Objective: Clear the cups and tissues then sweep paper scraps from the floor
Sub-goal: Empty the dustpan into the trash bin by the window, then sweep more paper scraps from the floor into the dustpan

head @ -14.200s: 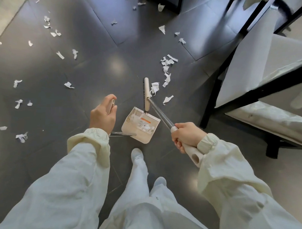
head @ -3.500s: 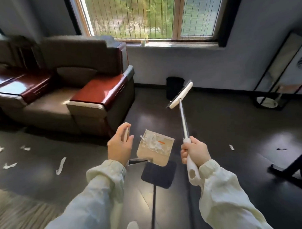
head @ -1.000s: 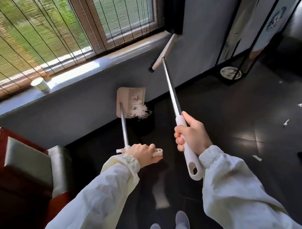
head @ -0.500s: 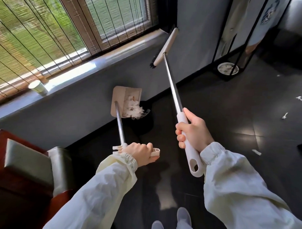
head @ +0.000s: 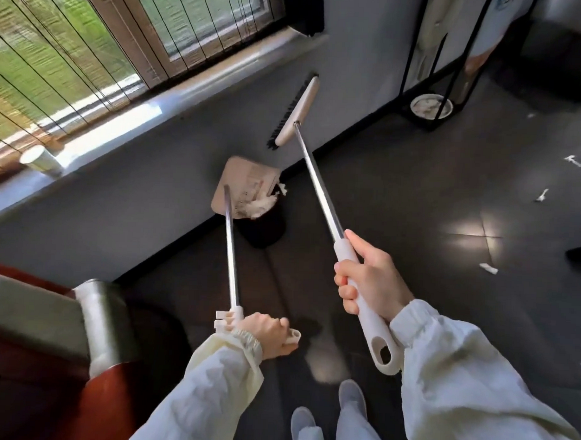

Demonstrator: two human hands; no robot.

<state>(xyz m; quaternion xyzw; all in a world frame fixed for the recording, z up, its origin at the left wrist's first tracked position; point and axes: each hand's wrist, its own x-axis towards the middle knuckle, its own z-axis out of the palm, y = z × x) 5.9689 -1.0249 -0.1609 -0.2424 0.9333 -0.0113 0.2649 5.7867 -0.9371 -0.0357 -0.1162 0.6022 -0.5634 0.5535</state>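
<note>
The left hand [head: 265,331] is gripping the dustpan [head: 242,180] handle, holding it tilted with paper scraps [head: 260,204] over the black bin [head: 265,233] (its mouth is mostly hidden). The right hand [head: 369,282] is wrapping tightly round the broom [head: 298,111] handle. The dustpan's label is showing too blurred to read.

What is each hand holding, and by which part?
The left hand grips the dustpan by the white grip at its pole's end; the right hand grips the broom by its white handle.

Head-worn wide view, angled down at floor [head: 415,191]
</note>
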